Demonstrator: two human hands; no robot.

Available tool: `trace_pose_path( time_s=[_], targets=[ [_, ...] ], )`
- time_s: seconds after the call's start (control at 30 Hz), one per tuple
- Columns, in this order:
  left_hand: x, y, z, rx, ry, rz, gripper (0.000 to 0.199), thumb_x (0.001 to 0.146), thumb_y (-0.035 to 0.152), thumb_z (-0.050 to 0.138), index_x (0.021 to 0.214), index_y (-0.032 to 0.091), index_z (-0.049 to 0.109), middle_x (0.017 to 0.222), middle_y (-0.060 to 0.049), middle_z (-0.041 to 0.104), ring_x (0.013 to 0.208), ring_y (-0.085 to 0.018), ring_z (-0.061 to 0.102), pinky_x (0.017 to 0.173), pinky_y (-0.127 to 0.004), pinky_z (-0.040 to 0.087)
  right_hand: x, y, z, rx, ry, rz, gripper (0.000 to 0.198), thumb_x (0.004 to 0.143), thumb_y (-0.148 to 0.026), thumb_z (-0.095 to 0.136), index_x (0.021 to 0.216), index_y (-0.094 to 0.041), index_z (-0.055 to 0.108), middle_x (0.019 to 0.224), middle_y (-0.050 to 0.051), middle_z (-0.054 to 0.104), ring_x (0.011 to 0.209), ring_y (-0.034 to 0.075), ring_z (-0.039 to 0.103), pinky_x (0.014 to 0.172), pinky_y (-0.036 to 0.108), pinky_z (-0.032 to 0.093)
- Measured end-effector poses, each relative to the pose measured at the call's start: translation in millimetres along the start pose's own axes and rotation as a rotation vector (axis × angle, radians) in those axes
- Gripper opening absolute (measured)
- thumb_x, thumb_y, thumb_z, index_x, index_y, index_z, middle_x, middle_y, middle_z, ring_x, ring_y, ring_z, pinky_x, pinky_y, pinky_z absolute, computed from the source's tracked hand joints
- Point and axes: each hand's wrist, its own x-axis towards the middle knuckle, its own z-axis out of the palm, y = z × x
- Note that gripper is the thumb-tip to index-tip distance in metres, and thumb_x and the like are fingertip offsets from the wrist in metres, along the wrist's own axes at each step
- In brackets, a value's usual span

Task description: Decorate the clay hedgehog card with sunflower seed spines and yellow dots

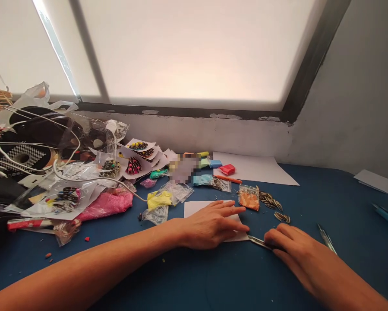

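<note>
My left hand (213,224) lies flat with its fingers stretched out on a sheet of white paper (194,208), covering much of it. To the right, my right hand (297,250) is closed around a slim silvery metal tool (258,242). The tool's tip touches or lies very near the paper's right corner; its other end is hidden in my fingers, so its exact kind cannot be told. Beyond my right hand lie striped sunflower seeds (269,201) and a small bag of orange clay-like material (249,198).
Small packets in yellow (159,199), blue (203,179) and red (227,169) lie behind my left hand. Finished-looking seed cards (134,164), plastic bags and a white cable (93,178) crowd the left. A larger white sheet (261,168) lies at the back, a pen (326,239) at right.
</note>
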Motion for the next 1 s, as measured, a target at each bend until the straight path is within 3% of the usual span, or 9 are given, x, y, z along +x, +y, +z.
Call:
trace_pose_path(
  time_s=[0.3, 0.53, 0.73, 1.0],
  targets=[
    [-1.5, -1.4, -2.6, -0.024, -0.024, 0.011, 0.034, 0.099, 0.030, 0.043, 0.128, 0.030, 0.061, 0.151, -0.002, 0.042, 0.145, -0.024, 0.028, 0.119, -0.042, 0.023, -2.4, -8.5, -5.2, -0.057, 0.022, -0.020, 0.031, 0.091, -0.024, 0.036, 0.078, -0.027, 0.063, 0.077, 0.004, 0.063, 0.065, 0.017, 0.066, 0.053, 0.026, 0.051],
    [-0.6, 0.6, -1.1, -0.025, -0.014, -0.018, 0.035, 0.100, 0.034, 0.041, 0.129, 0.031, 0.060, 0.150, -0.001, 0.043, 0.145, -0.022, 0.028, 0.119, -0.041, 0.023, -5.1, -5.3, -5.8, -0.001, -0.062, 0.023, 0.037, 0.095, -0.027, 0.030, 0.085, -0.027, 0.065, 0.082, 0.005, 0.063, 0.064, 0.015, 0.065, 0.056, 0.025, 0.051],
    [1.1, 3.7, 1.9, -0.013, 0.009, -0.032, 0.035, 0.100, 0.033, 0.041, 0.127, 0.025, 0.062, 0.149, -0.005, 0.044, 0.144, -0.024, 0.030, 0.119, -0.042, 0.023, -3.0, -1.0, -4.7, 0.050, 0.029, -0.032, 0.033, 0.096, -0.026, 0.037, 0.094, -0.031, 0.069, 0.088, 0.003, 0.068, 0.076, 0.015, 0.069, 0.066, 0.022, 0.054],
    [3.3, 7.1, 7.8, -0.024, 0.019, -0.119, 0.036, 0.099, 0.030, 0.043, 0.131, 0.028, 0.059, 0.151, -0.003, 0.042, 0.146, -0.025, 0.026, 0.120, -0.046, 0.019, -1.7, 1.5, -1.2, -0.009, 0.157, -0.108, 0.028, 0.091, -0.025, 0.042, 0.089, -0.029, 0.070, 0.081, 0.004, 0.071, 0.069, 0.017, 0.071, 0.059, 0.024, 0.059]
  ],
)
